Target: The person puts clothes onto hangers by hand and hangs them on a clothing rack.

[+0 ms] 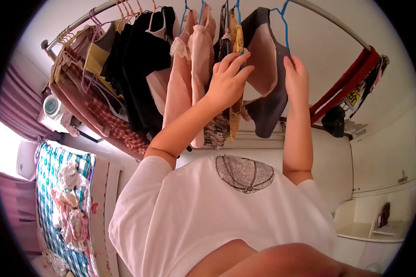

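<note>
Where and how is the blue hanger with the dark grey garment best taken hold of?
Probably by the bare sloping arm of the blue hanger, approached from the right: that stretch shows above the dark grey garment, and the right side looks open, while other clothes crowd the left. The right hand is just below, at the garment's edge.

light: window (5, 147) at left, blown out | lens: fisheye bend, black corners | motion blur: little
</note>
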A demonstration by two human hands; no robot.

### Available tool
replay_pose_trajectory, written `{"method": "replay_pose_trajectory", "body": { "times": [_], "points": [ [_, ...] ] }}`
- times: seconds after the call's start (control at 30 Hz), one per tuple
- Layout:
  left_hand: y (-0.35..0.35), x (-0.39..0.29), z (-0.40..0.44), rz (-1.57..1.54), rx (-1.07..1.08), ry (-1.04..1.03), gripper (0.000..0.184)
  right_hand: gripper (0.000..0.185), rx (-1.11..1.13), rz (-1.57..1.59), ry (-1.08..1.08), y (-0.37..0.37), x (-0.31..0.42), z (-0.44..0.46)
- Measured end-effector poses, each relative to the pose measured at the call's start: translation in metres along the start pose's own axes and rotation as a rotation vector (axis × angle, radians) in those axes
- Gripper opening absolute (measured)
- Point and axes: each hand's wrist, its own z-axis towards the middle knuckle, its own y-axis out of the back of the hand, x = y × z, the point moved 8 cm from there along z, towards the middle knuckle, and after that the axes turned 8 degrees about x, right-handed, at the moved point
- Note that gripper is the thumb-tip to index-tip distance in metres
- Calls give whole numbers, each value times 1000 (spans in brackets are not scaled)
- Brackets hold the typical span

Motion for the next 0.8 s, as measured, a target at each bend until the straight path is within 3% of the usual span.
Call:
{"method": "replay_pose_trajectory", "body": {
  "times": [0.13,0.27,0.57,0.8],
  "points": [
    [5,6,2,-42,-4,-17,33,30,31,90,104,-26,-8,43],
    [6,14,3,-97,38,-56,27,29,130,54,28,-50,-12,61],
    [7,14,3,-123,103,-57,30,29,335,447,-89,-101,-27,62],
    [9,19,-5,-151,66,27,36,45,322,515,77,-113,-6,16]
  ]
}}
